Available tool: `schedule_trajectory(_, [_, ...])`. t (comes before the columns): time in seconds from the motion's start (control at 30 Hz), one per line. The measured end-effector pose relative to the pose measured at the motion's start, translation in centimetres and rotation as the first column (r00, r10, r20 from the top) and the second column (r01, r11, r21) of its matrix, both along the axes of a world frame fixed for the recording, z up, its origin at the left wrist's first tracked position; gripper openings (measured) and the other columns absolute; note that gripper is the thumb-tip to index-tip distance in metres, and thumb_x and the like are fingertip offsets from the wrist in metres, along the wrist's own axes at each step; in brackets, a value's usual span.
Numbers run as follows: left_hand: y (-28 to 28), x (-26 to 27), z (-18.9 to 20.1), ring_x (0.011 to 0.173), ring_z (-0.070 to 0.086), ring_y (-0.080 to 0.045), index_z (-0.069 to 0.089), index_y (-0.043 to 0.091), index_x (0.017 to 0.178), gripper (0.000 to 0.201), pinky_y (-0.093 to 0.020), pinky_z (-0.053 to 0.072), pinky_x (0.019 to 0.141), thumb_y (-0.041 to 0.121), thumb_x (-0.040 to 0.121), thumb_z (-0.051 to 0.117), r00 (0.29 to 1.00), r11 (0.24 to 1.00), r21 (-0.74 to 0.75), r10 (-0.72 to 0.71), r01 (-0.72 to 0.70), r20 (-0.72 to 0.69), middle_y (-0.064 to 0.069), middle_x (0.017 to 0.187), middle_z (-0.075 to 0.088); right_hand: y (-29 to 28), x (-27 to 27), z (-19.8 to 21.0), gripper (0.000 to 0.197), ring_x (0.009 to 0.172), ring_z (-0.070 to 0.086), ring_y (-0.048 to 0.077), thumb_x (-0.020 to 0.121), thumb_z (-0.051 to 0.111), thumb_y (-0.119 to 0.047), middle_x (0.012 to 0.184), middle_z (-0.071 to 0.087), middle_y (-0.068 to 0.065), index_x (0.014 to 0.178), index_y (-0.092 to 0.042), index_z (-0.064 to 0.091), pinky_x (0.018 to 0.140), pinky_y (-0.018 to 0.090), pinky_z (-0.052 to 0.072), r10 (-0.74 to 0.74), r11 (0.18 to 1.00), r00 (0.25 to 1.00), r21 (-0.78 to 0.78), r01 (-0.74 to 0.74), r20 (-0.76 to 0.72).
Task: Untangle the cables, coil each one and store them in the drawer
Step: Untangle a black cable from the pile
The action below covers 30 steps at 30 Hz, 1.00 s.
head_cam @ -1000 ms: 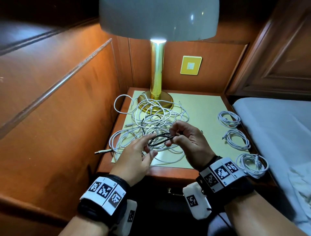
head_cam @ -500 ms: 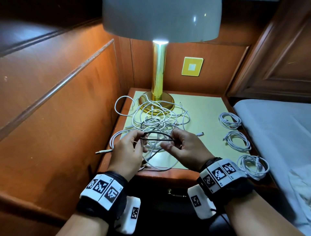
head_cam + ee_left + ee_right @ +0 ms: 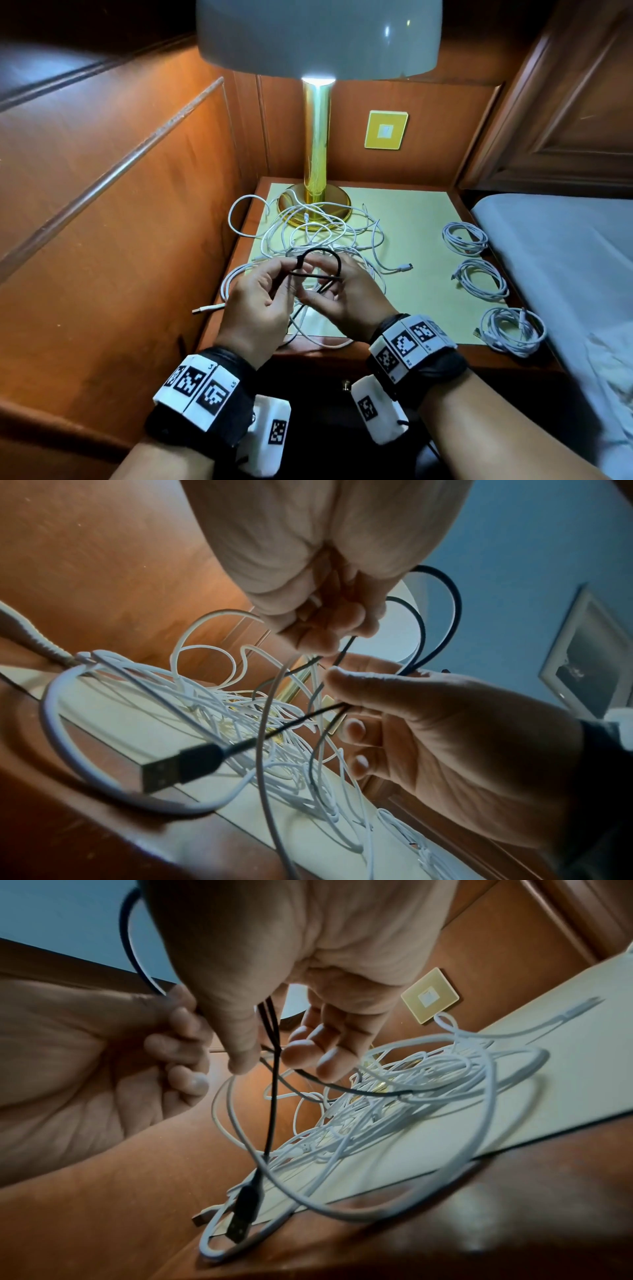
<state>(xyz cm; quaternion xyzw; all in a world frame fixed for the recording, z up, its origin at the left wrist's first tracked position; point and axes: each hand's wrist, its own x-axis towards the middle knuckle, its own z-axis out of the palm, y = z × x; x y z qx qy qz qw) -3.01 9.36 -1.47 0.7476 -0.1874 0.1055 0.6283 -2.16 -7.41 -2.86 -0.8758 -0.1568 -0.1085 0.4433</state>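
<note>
Standing at the nightstand [image 3: 421, 219]: wall panel tight along its 9 o'clock edge, one white plug [image 3: 207, 309] overhanging there. Left hand [image 3: 260, 301], fingers curled, pinches the black cable [image 3: 322, 253]; right hand [image 3: 346, 294] pinches the same loop, remaining fingers loosely spread. Black USB plug [image 3: 178, 767] dangles over the front edge. White tangle [image 3: 325, 233] sits at 12 o'clock against the lamp base [image 3: 315, 202]. Bare mat at 2 o'clock. Three coiled cables [image 3: 479, 277] line the 3 o'clock edge beside the bed [image 3: 565, 260].
</note>
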Motion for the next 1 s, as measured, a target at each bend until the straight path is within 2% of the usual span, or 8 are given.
schedule_trajectory(0.1, [-0.2,-0.7,0.9,0.070,0.061,0.005,0.070,0.015,0.102,0.015,-0.008,0.045,0.069,0.010,0.093,0.059,0.996,0.997,-0.012,-0.082,0.083,0.014,0.020,0.080,0.069,0.9,0.3,-0.2,0.021,0.086,0.053,-0.004,0.086,0.068,-0.033,0.090,0.056,-0.013,0.104,-0.023,0.072,0.074,0.011,0.038,-0.002,0.999,0.998,0.054,-0.001,0.061])
schedule_trajectory(0.2, [0.1,-0.4,0.9,0.074,0.065,-0.003,0.065,0.023,0.111,0.022,-0.019,0.051,0.070,0.020,0.090,0.064,1.000,0.999,-0.025,-0.024,0.024,-0.010,0.011,0.084,0.071,0.8,0.9,-0.2,0.021,0.084,0.062,0.015,0.087,0.064,-0.031,0.091,0.061,0.003,0.100,-0.020,0.075,0.075,0.030,0.050,-0.116,0.979,0.991,0.174,0.103,0.067])
schedule_trajectory(0.3, [0.4,0.1,0.3,0.083,0.070,-0.013,0.059,0.026,0.108,0.021,-0.037,0.057,0.075,0.026,0.088,0.067,0.994,0.996,0.090,0.039,-0.030,-0.104,0.004,0.092,0.072,0.4,0.9,0.7,0.019,0.069,0.067,0.013,0.095,0.063,-0.029,0.086,0.068,-0.010,0.096,-0.015,0.076,0.067,0.038,0.057,-0.145,0.947,0.989,0.288,0.143,-0.013])
schedule_trajectory(0.37, [0.4,0.1,-0.1,0.088,0.067,-0.002,0.063,0.026,0.103,0.011,-0.028,0.054,0.078,0.023,0.093,0.067,0.992,0.964,0.267,0.038,-0.004,-0.123,0.012,0.094,0.071,0.0,0.9,1.1,0.020,0.064,0.067,0.010,0.099,0.059,-0.022,0.081,0.068,-0.019,0.097,-0.011,0.076,0.062,0.034,0.057,-0.115,0.937,0.992,0.328,0.122,-0.041])
schedule_trajectory(0.47, [0.5,0.0,-0.2,0.105,0.061,0.002,0.063,0.026,0.122,0.025,-0.005,0.039,0.081,0.025,0.097,0.061,0.989,0.888,0.460,0.075,-0.006,-0.130,0.016,0.117,0.067,-0.3,0.6,1.5,0.025,0.060,0.064,0.012,0.103,0.052,-0.022,0.071,0.066,-0.019,0.093,-0.010,0.072,0.060,0.030,0.054,-0.106,0.928,0.994,0.355,0.113,-0.037])
schedule_trajectory(0.6, [0.7,0.4,0.0,0.116,0.051,0.002,0.050,0.019,0.144,0.048,-0.005,0.029,0.092,0.023,0.098,0.060,0.980,0.878,0.478,0.123,-0.034,-0.155,0.008,0.139,0.057,-0.6,0.0,2.8,0.031,0.057,0.061,0.012,0.104,0.045,-0.024,0.067,0.064,-0.013,0.083,-0.009,0.062,0.064,0.037,0.054,-0.080,0.875,0.989,0.467,0.128,-0.122])
schedule_trajectory(0.83, [0.8,0.5,-0.2,0.109,0.053,0.002,0.044,0.022,0.148,0.053,-0.021,0.041,0.101,0.020,0.097,0.061,0.974,0.901,0.433,0.129,-0.036,-0.187,0.006,0.139,0.057,-1.2,0.0,3.4,0.039,0.055,0.050,0.014,0.095,0.044,-0.040,0.067,0.045,0.000,0.061,-0.025,0.055,0.065,0.038,0.055,-0.006,0.677,0.986,0.725,0.128,-0.168])
schedule_trajectory(1.0, [1.0,0.4,0.0,0.115,0.052,0.003,0.041,0.031,0.149,0.054,-0.012,0.034,0.095,0.019,0.099,0.057,0.977,0.899,0.438,0.090,0.004,-0.193,0.014,0.143,0.052,-1.5,0.0,3.6,0.047,0.056,0.047,0.017,0.094,0.048,-0.049,0.066,0.043,0.000,0.055,-0.023,0.051,0.056,0.037,0.054,0.007,0.620,0.971,0.763,0.183,-0.238])
